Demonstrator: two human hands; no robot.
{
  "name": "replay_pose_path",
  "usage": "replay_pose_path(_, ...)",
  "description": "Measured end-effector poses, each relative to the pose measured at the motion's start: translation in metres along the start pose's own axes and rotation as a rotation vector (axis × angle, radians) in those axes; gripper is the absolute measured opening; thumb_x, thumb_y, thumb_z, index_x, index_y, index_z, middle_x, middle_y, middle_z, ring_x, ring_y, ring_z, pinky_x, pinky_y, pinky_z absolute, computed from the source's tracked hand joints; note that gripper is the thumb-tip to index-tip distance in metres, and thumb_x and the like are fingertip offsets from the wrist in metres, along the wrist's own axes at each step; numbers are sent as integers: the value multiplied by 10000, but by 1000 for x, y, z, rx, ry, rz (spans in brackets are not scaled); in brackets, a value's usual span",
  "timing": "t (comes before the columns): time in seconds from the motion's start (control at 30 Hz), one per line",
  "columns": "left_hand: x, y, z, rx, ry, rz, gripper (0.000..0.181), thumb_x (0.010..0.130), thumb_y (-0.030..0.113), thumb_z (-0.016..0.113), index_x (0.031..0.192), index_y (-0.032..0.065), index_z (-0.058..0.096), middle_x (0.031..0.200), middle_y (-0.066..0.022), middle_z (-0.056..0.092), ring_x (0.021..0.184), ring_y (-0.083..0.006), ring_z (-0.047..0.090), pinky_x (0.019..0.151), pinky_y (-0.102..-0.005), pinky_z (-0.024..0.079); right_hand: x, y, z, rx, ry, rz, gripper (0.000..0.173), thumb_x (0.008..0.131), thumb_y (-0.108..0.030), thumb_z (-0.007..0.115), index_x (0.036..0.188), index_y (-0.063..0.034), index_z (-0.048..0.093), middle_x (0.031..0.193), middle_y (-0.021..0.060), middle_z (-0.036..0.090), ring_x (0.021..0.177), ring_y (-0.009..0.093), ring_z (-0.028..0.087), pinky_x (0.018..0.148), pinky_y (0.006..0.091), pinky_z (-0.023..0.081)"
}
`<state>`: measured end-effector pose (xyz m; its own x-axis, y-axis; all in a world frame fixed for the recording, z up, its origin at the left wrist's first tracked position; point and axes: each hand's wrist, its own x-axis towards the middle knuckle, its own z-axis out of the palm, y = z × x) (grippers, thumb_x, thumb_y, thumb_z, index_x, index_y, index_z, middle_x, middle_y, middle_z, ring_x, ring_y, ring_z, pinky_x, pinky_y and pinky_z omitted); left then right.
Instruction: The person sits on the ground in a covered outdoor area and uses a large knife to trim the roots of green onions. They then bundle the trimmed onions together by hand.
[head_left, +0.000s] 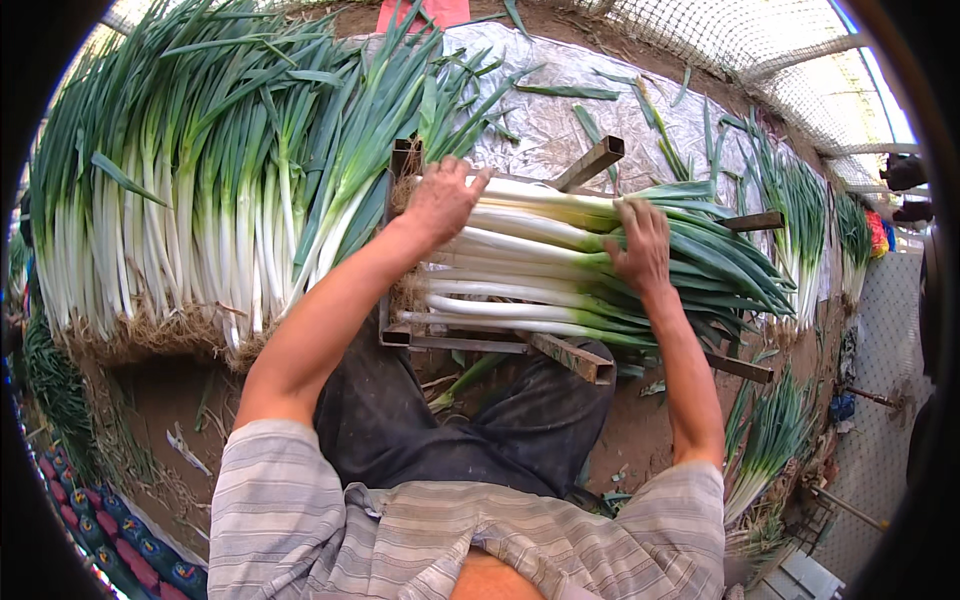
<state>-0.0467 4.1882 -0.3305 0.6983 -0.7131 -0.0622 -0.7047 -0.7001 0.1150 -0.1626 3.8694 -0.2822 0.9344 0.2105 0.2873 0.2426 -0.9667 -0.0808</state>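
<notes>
A row of long green onions (517, 259) lies crosswise in a rusty metal frame (469, 344) above my knees, roots to the left and green leaves to the right. My left hand (444, 199) is at the root end of the farthest stalks, beside the frame's upright corner post (405, 159). Its fingers are over a white stalk, and the palm side is hidden. Where the white stems turn green, my right hand (643, 244) grips the far stalks, fingers curled over them and thumb on the near side.
A large stand of green onions (172, 225) leans at the left, roots down. Loose leaves lie on a silvery sheet (525, 112) beyond the frame. More onion bundles (799, 232) are at the right, near a patterned walkway (881, 375). Square metal arms (592, 163) jut from the frame.
</notes>
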Motion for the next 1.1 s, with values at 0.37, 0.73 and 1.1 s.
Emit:
replay_pose_path(0.37,-16,14,11,-176,-95,-33,579,781,-69,549,1342,38,455,1068,-265,502,805,-394,663,698,-456,570,-43,0,7,-210,-221,50,746,565,-136,776,1270,-147,535,1148,114,523,1006,293,516,783,428,421)
replay_pose_path(0.73,6,17,6,-187,-105,-132,875,718,-96,599,1492,157,279,1153,-285,454,768,-384,668,655,-448,579,-20,29,17,-175,-183,59,852,651,-300,794,1411,-194,423,1397,134,397,1312,347,348,1018,495,297)
replay_pose_path(1.1,-23,15,14,-282,108,-106,543,787,22,537,1329,36,503,1113,-298,582,894,-378,659,726,-442,559,-13,17,40,-192,-207,105,926,685,-332,779,1469,-149,322,1496,153,312,1383,362,275,1067,518,274)
